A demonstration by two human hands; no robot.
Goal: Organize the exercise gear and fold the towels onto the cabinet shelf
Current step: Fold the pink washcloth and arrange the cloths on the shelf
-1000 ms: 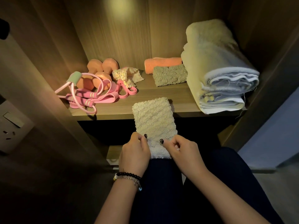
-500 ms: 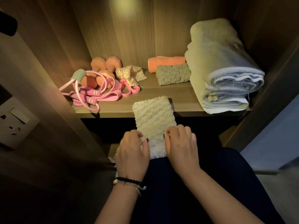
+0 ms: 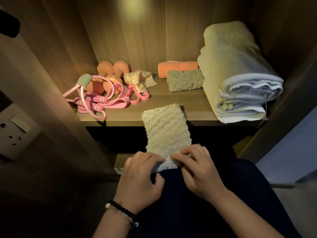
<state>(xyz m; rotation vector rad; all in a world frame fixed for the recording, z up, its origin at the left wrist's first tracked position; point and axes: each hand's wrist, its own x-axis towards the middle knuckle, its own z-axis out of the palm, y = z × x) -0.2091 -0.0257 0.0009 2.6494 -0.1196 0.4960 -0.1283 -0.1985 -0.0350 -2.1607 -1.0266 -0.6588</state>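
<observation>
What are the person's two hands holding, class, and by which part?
Both the left hand and right hand pinch the small cream towel at its near end, one at each corner.

Cream nubby towel (image 3: 167, 133), orange dumbbells (image 3: 109, 74), pink bands (image 3: 109, 102), orange towel (image 3: 177, 67), floral-print cloth (image 3: 142, 79)

Shelf (image 3: 171, 100): dumbbells (image 3: 109, 74) back left, resistance bands (image 3: 106, 102) in front of them, cloth (image 3: 140, 79) just right. Two small folded towels (image 3: 185, 79) centre back, one behind the other. Big towel stack (image 3: 236, 74) far right. Towel strip (image 3: 166, 129) overhangs front edge, down to lap.
</observation>
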